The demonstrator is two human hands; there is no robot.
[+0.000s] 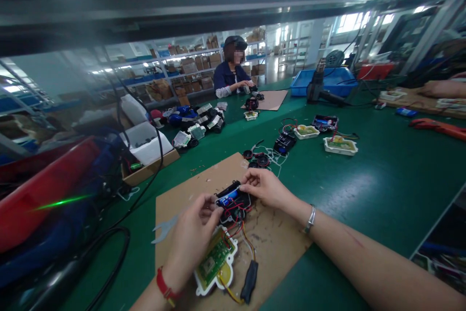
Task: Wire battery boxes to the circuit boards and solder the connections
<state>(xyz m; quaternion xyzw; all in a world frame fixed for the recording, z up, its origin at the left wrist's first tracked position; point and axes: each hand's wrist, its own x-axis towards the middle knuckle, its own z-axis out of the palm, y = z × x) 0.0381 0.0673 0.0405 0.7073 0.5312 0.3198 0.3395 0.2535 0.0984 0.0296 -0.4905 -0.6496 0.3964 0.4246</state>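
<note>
A black plastic housing (236, 210) with a blue battery (228, 198) and red wires inside lies on a brown board. Along its rim runs a thin white cord (250, 199). My left hand (196, 228) is closed in a pinch at the housing's left edge, on the cord. At the upper right corner, my right hand (265, 187) pinches the cord between thumb and finger. Wires lead from the housing to a green circuit board (214, 258) in a white plastic cover, partly hidden by my left hand. A black-wrapped wire bundle (249, 282) lies beside it.
A grey open-ended wrench (165, 229) lies left on the cardboard (189, 185). Beyond are speakers (259, 159), several opened units (340, 146), a heat gun (317, 85) and a blue bin (300, 83). A co-worker (231, 75) sits opposite. Cables hang left.
</note>
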